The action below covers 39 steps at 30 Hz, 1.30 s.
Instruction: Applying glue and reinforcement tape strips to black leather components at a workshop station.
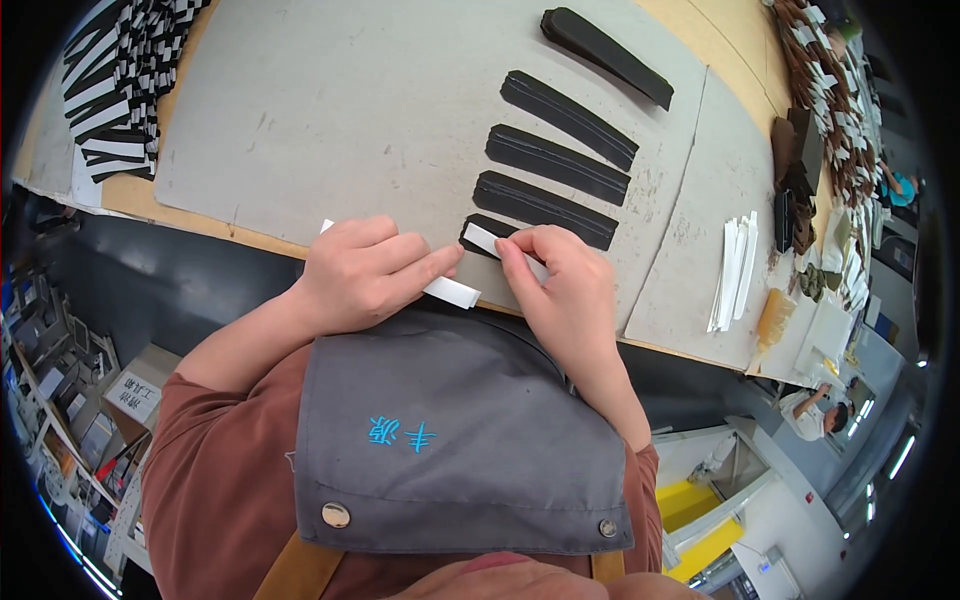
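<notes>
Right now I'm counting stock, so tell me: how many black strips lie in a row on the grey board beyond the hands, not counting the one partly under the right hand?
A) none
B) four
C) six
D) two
B: four black strips lie fully in view on the grey board, fanned one above another, while a fifth strip is partly covered by the right hand.

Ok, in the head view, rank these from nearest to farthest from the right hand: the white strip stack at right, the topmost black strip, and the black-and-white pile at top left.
From the right hand:
1. White strip stack, just to its right on the grey board.
2. Topmost black strip, up at the far end of the black row.
3. Black-and-white pile, far across at the table's top left corner.
</notes>
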Each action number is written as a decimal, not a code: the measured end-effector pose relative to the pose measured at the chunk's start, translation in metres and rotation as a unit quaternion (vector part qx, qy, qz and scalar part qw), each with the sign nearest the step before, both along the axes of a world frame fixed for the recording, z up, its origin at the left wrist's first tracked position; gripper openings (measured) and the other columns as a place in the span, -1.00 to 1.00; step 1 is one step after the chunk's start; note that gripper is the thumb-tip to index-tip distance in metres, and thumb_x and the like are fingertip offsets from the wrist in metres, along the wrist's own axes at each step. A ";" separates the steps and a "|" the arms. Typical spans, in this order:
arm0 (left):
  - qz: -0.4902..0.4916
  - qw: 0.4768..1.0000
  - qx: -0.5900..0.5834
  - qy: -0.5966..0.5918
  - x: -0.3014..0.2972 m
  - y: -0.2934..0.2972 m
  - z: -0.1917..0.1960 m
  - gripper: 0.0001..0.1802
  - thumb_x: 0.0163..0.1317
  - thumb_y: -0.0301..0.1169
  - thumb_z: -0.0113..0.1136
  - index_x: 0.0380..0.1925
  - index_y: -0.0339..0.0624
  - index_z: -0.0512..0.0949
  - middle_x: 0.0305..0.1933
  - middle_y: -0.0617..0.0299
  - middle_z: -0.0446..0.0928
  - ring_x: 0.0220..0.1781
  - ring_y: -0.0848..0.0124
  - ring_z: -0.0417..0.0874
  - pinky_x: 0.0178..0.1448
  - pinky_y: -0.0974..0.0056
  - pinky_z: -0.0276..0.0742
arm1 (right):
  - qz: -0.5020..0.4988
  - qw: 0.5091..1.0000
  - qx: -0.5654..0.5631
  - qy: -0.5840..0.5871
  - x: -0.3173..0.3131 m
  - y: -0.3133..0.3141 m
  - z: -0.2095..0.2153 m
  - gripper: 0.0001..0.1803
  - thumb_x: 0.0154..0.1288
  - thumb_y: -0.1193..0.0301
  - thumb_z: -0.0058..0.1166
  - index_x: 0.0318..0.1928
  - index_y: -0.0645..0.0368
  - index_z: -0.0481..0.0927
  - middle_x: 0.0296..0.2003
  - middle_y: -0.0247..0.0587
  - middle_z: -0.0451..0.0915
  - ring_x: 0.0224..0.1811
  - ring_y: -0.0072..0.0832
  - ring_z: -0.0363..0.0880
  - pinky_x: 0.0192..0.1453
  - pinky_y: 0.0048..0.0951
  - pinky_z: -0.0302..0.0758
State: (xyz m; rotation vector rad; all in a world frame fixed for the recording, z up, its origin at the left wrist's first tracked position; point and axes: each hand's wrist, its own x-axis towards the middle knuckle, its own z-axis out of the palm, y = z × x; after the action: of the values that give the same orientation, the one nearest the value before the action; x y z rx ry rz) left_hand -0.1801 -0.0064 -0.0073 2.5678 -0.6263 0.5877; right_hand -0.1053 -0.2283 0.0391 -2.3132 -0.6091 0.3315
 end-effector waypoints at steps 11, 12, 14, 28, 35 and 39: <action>-0.005 1.000 -0.009 0.010 -0.001 0.001 -0.002 -0.72 0.10 -0.32 0.41 -0.13 0.07 0.77 -0.51 0.49 0.33 -0.51 0.55 0.32 -0.50 0.39 0.24 | 0.009 0.998 -0.041 -0.046 0.000 0.005 -0.005 -0.85 0.37 0.34 0.31 -0.31 0.13 0.68 -0.38 -0.27 0.68 -0.42 -0.27 0.68 -0.37 -0.27 0.55; -0.005 1.000 -0.011 0.009 -0.001 0.001 -0.002 -0.72 0.10 -0.32 0.41 -0.13 0.07 0.77 -0.51 0.49 0.32 -0.51 0.55 0.32 -0.50 0.39 0.24 | 0.009 0.998 -0.044 -0.051 0.000 0.005 -0.005 -0.85 0.36 0.34 0.31 -0.31 0.13 0.68 -0.39 -0.28 0.68 -0.42 -0.27 0.68 -0.38 -0.28 0.55; -0.005 1.000 -0.012 0.008 -0.001 0.001 -0.001 -0.72 0.11 -0.33 0.41 -0.13 0.06 0.76 -0.51 0.49 0.33 -0.51 0.54 0.32 -0.50 0.39 0.24 | 0.009 0.997 -0.047 -0.055 0.000 0.006 -0.005 -0.85 0.36 0.34 0.32 -0.31 0.12 0.68 -0.39 -0.28 0.68 -0.42 -0.27 0.68 -0.38 -0.28 0.55; 0.009 1.000 -0.002 0.029 0.001 -0.001 0.002 -0.37 -0.23 -0.46 0.37 0.02 0.07 0.79 -0.43 0.51 0.51 -0.49 0.50 0.37 -0.42 0.38 0.32 | 0.012 0.997 -0.051 -0.059 0.001 0.004 -0.004 -0.86 0.32 0.34 0.34 -0.31 0.11 0.69 -0.42 -0.29 0.66 -0.43 -0.28 0.67 -0.39 -0.28 0.54; 0.013 0.999 -0.011 0.049 0.002 -0.002 0.004 -0.33 -0.27 -0.52 0.37 0.03 0.08 0.78 -0.41 0.50 0.54 -0.48 0.48 0.40 -0.44 0.35 0.32 | -0.003 0.997 -0.062 -0.043 0.002 -0.012 0.004 -0.83 0.34 0.32 0.35 -0.31 0.13 0.68 -0.39 -0.26 0.69 -0.41 -0.27 0.68 -0.37 -0.30 0.55; 0.012 0.999 0.005 0.049 0.005 -0.002 0.007 -0.45 -0.12 -0.50 0.33 0.00 0.05 0.77 -0.42 0.48 0.44 -0.47 0.49 0.39 -0.43 0.35 0.32 | -0.050 0.996 -0.076 -0.011 0.001 -0.037 0.009 -0.82 0.35 0.31 0.35 -0.31 0.13 0.68 -0.38 -0.26 0.69 -0.37 -0.28 0.68 -0.33 -0.32 0.55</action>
State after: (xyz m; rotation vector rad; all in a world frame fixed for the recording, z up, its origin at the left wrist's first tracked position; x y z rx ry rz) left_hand -0.1751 -0.0087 -0.0004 2.5983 -0.5661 0.4656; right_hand -0.1046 -0.2655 0.0482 -2.4851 -0.4912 0.3156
